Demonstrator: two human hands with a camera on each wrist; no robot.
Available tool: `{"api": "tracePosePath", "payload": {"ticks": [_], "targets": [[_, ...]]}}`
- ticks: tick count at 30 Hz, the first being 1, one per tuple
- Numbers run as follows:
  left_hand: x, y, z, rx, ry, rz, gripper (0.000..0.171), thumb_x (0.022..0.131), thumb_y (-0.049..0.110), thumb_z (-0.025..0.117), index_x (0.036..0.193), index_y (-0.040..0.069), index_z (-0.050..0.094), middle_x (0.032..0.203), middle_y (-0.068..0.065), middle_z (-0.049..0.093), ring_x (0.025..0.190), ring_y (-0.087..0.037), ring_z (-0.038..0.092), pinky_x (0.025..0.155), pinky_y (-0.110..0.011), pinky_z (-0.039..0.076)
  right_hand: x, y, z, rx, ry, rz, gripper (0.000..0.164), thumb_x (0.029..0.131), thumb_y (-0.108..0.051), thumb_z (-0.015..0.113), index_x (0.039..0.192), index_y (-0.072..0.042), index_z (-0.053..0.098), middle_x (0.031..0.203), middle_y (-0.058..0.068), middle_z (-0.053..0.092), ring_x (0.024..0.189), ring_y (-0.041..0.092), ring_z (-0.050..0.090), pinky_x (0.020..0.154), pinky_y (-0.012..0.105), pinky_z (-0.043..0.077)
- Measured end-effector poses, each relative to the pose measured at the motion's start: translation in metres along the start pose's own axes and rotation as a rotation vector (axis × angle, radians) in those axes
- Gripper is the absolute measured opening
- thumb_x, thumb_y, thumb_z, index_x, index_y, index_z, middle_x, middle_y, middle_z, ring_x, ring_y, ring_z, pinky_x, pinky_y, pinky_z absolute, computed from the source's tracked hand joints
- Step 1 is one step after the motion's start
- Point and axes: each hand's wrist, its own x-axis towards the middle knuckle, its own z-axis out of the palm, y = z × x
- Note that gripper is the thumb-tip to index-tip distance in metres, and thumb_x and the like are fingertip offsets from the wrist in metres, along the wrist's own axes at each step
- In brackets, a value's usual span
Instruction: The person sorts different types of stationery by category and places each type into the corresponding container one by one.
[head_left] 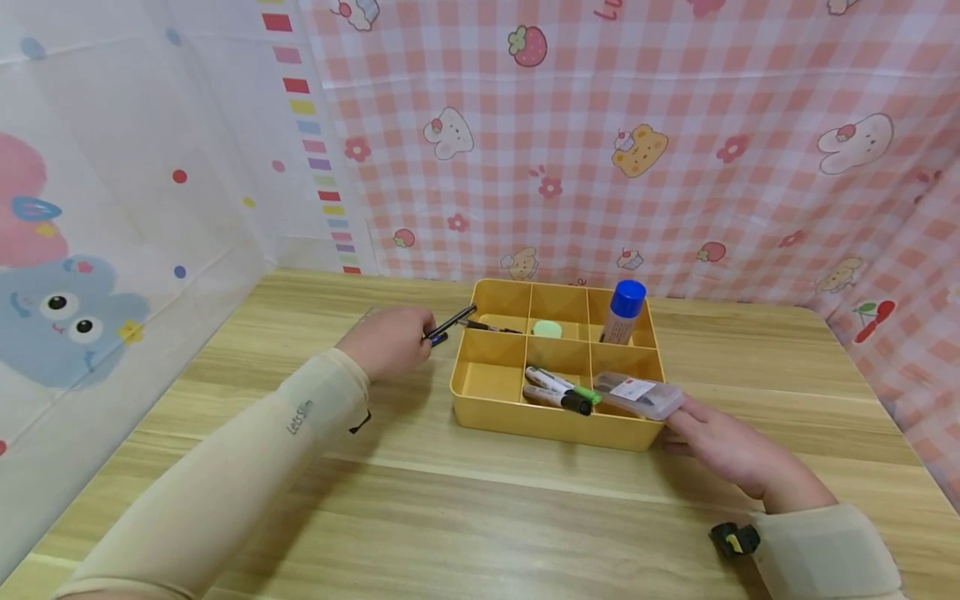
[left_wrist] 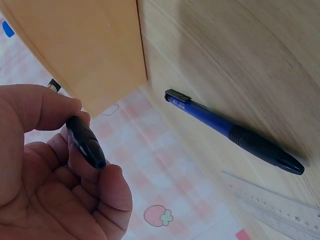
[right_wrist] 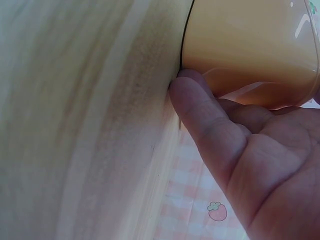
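Observation:
My left hand (head_left: 393,342) pinches a black pen (head_left: 452,320) between thumb and fingers, just left of a yellow divided box (head_left: 555,425). In the left wrist view, the pen's dark end (left_wrist: 86,142) points out of the grip. Below that hand, a blue pen with a black grip (left_wrist: 215,120) lies on the table beside a clear ruler (left_wrist: 280,205). My right hand (head_left: 723,446) touches the box's front right corner. Its fingers (right_wrist: 205,110) lie fairly straight along the lower wall in the right wrist view.
The box holds a blue-capped glue stick (head_left: 622,315), a pale green round item (head_left: 547,329), a dark pen (head_left: 487,326), a green-capped marker (head_left: 558,382) and a black-capped marker (head_left: 551,397). A clear plastic case (head_left: 641,394) lies across its front right compartment. Patterned cloth (head_left: 480,208) hangs behind the table.

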Motion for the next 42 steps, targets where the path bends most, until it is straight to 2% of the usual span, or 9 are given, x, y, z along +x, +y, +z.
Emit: {"api": "tracePosePath", "payload": {"ticks": [17,42], "targets": [[-0.0009,0.0038,0.0008,-0.019,-0.014,-0.005,0.006,0.088,0.02,0.054,0.091,0.017,0.058,0.08,0.002,0.059,0.067,-0.018,0.054,0.06,-0.035,0.049,0.0002,0.0014,0.0005,0.009,0.003,-0.006,0.063,0.104,-0.04,0.027,0.145,0.007,0.015,0.145,0.031,0.022,0.124,0.035,0.034,0.097,0.05,0.042],[0.0004,0.0059,-0.0006,-0.014,0.016,0.023,0.008,0.089,0.02,0.053,0.093,0.016,0.059,0.079,0.003,0.06,0.066,-0.016,0.054,0.061,-0.035,0.049,0.0012,0.0019,0.0,0.002,-0.001,-0.008,0.063,0.104,-0.04,0.028,0.145,0.005,0.016,0.146,0.03,0.02,0.125,0.035,0.033,0.098,0.051,0.041]]}}
